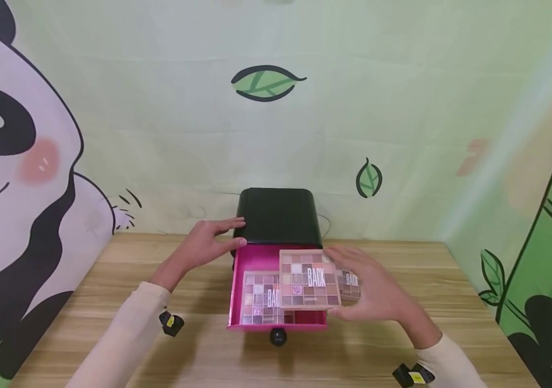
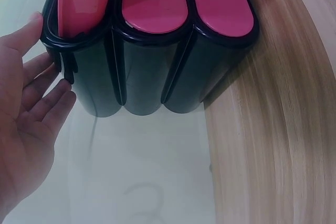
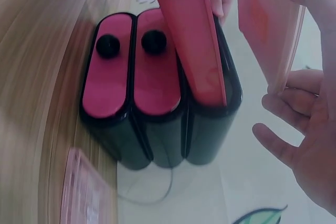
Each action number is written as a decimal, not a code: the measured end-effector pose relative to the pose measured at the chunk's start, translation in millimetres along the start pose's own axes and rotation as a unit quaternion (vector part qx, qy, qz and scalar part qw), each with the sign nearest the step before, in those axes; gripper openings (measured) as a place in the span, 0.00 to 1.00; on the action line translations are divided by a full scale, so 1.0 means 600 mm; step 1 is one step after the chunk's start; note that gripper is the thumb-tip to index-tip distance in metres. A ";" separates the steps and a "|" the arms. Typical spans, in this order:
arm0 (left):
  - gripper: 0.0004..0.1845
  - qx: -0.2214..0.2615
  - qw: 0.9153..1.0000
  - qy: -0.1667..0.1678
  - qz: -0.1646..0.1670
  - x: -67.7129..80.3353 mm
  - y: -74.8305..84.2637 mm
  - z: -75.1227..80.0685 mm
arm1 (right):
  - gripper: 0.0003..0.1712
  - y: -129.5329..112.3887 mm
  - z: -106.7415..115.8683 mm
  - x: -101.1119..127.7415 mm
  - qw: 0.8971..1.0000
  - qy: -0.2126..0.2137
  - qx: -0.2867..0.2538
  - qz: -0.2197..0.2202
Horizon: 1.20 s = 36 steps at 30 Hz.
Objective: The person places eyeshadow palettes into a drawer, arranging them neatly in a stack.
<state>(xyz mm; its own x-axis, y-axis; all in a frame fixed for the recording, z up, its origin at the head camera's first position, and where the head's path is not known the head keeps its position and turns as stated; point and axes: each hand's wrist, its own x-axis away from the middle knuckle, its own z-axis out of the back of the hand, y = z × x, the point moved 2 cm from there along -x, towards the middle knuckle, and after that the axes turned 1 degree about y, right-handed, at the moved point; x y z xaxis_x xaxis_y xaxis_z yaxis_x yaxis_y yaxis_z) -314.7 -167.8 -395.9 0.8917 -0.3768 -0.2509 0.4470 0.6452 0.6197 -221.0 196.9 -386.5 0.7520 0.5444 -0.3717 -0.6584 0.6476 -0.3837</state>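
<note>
Wood-grain surface (image 1: 111, 323) is carrying everything; behind it a pale green backdrop (image 1: 353, 108) is hanging, printed with a panda, leaves and bamboo.

Count: one black drawer cabinet (image 1: 278, 215) standing at the back of the surface, against the backdrop. The wrist views are showing three pink drawer fronts on it; two (image 3: 107, 74) are sitting closed with black knobs, the third, the top drawer (image 1: 237, 280), is standing pulled out, its pink tray open toward the person and its black knob (image 1: 278, 337) at the front edge.

Three eyeshadow palettes are showing in the head view, each a grid of pink, brown and pale squares with white lettering reading "BACK". One palette (image 1: 259, 299) is lying flat inside the open drawer, at its left. A second palette (image 1: 351, 285) is lying on the surface just right of the drawer, mostly hidden by the right hand.

The right hand (image 1: 375, 291) is pinching the third palette (image 1: 309, 279) by its right edge, thumb on top, holding it level over the right part of the open drawer.

The left hand (image 1: 208, 242) is spread flat, fingers straight, pressing against the cabinet's left side near its top front corner.
</note>
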 end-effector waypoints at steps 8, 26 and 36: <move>0.32 0.000 1.000 -0.002 0.000 0.001 0.000 0.000 | 0.63 -0.027 -0.024 -0.031 1.000 -0.014 -0.026 -0.003; 0.33 -0.004 1.000 0.005 -0.007 0.000 -0.001 0.000 | 0.63 -0.053 -0.075 -0.057 0.997 -0.067 0.030 -0.011; 0.33 -0.006 1.000 -0.002 -0.008 0.000 0.000 -0.001 | 0.61 -0.060 -0.081 -0.065 0.995 -0.088 0.041 0.006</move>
<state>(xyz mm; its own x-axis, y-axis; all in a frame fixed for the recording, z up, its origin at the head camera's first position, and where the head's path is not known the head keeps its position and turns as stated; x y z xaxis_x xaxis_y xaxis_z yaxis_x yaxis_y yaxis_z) -314.9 -167.2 -396.6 0.8842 -0.3893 -0.2583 0.4621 0.6472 0.6064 -228.2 126.5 -399.4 0.7433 0.6322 -0.2188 -0.6674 0.6784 -0.3071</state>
